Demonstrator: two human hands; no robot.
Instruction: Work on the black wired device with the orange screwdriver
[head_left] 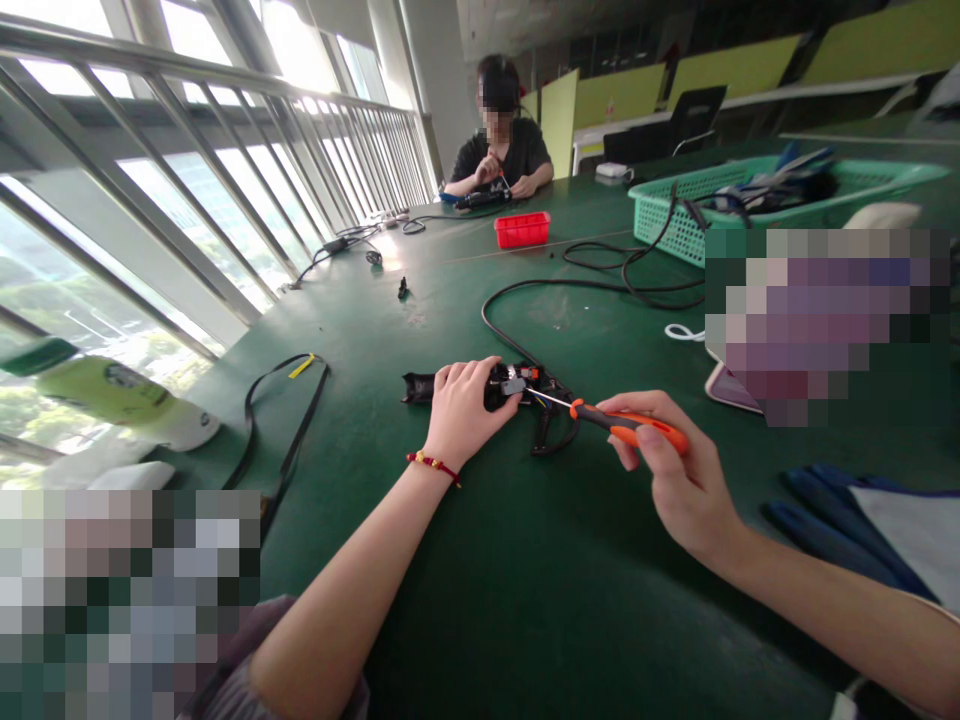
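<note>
A black corded device [418, 388] with a round barrel and a looped handle lies on the green table, its housing open on coloured wires and a grey part. My left hand [466, 408] is closed around its middle, with thumb and fingers at the grey part, and covers some of it. In my right hand [686, 480] is a screwdriver [600, 417] with an orange and dark grey handle. The screwdriver's shaft points left, and its tip is at the grey part by my left thumb; whether it sits in a screw I cannot tell.
A black cable [540, 284] runs from the device toward a green basket [667, 215] of tools. Beyond stand a red bin [523, 230] and a seated co-worker [501, 150]. Gloves [840, 530] lie at right; a bottle [127, 400] and a black strap [300, 430] at left.
</note>
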